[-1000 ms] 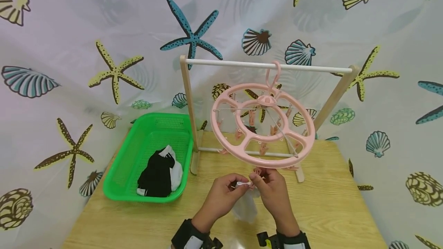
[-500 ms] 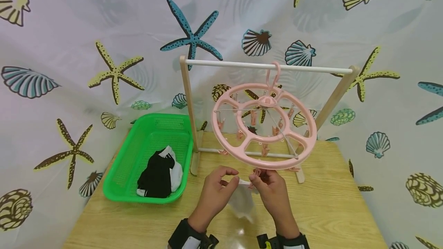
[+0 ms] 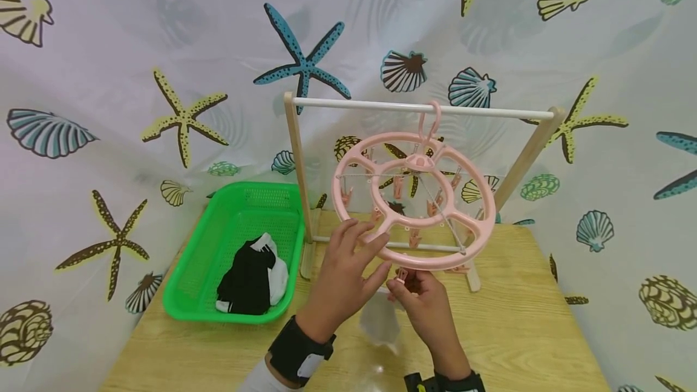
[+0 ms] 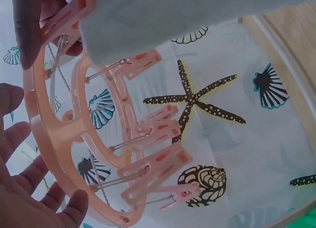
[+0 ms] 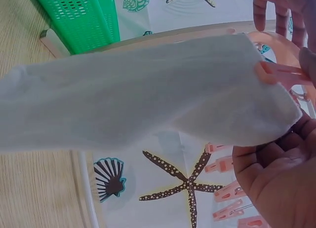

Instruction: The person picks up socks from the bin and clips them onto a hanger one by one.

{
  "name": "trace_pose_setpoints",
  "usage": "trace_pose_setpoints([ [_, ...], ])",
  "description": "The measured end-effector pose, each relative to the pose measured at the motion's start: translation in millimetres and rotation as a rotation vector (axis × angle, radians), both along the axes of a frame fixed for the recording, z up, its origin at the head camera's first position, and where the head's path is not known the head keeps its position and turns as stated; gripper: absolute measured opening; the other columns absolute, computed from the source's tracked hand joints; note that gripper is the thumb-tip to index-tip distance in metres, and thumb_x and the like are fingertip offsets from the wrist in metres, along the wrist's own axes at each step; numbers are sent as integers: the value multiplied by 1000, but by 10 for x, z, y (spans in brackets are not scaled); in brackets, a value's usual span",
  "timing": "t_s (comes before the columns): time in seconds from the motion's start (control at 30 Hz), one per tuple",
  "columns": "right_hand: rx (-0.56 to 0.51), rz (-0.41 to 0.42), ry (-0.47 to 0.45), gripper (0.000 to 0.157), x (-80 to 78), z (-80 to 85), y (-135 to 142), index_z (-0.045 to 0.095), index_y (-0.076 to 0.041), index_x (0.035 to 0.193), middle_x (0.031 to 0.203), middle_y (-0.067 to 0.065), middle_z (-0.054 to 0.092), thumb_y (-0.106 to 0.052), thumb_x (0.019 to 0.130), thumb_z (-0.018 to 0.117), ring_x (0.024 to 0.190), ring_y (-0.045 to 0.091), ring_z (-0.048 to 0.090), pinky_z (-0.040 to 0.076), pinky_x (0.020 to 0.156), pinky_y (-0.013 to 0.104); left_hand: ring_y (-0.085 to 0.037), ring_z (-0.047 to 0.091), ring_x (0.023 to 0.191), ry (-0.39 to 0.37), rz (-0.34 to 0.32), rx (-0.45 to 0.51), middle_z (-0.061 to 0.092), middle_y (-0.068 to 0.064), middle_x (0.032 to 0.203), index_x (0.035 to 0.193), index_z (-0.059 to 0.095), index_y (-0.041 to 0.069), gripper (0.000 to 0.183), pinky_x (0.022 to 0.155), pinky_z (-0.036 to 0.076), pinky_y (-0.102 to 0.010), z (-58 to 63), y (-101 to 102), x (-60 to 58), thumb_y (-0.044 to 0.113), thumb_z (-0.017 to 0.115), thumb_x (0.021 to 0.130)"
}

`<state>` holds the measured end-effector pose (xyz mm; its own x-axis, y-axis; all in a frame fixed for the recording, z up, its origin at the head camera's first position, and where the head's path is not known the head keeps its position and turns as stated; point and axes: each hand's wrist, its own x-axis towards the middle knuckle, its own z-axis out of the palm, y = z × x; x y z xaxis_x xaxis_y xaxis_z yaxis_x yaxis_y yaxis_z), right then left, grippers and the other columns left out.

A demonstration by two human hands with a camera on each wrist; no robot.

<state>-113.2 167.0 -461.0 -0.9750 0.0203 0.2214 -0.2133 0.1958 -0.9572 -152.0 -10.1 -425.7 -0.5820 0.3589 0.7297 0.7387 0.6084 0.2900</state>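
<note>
A pink round drying hanger with several dangling clothespins hangs over the table. At its front rim my right hand pinches a pink clothespin between thumb and fingers. In the right wrist view this clothespin bites the edge of a white sock, which hangs down below the hand. My left hand is spread beside the front left rim, its fingers loosely extended. The left wrist view has its fingers next to the ring, and whether they touch it I cannot tell.
A green basket stands on the left, with black and white clothing inside. The hanger hooks onto a white bar of a wooden-legged rack. A shell-and-starfish curtain surrounds the wooden table.
My left hand has let go of the white sock's edge and moved up to the hanger's front left rim, its fingers spreading. The right hand stays at the clothespin.
</note>
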Motion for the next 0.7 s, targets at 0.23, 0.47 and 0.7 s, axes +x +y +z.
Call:
trace_pose_setpoints([
  [0.23, 57, -20, 20, 21, 0, -31, 24, 68, -7, 108, 84, 6, 61, -11, 89, 75, 72, 17, 64, 57, 63, 33, -34, 45, 126, -31, 28, -27, 56, -12, 130, 114, 75, 16, 34, 103, 40, -49, 55, 120, 29, 37, 77, 87],
  [0.47, 115, -46, 32, 26, -8, -45, 15, 69, -9, 112, 86, 2, 64, -13, 87, 77, 75, 15, 64, 56, 66, 31, -32, 47, 122, -26, 47, -16, 59, -12, 122, 104, 76, 15, 28, 100, 42, -48, 66, 114, 84, 36, 79, 86],
  [0.7, 248, -88, 78, 28, -5, -54, 33, 70, -12, 114, 95, -2, 66, -19, 88, 78, 88, 14, 63, 52, 76, 35, -32, 46, 123, -51, 45, -11, 57, -12, 122, 101, 73, 15, 33, 103, 40, -49, 37, 90, 76, 39, 83, 81],
])
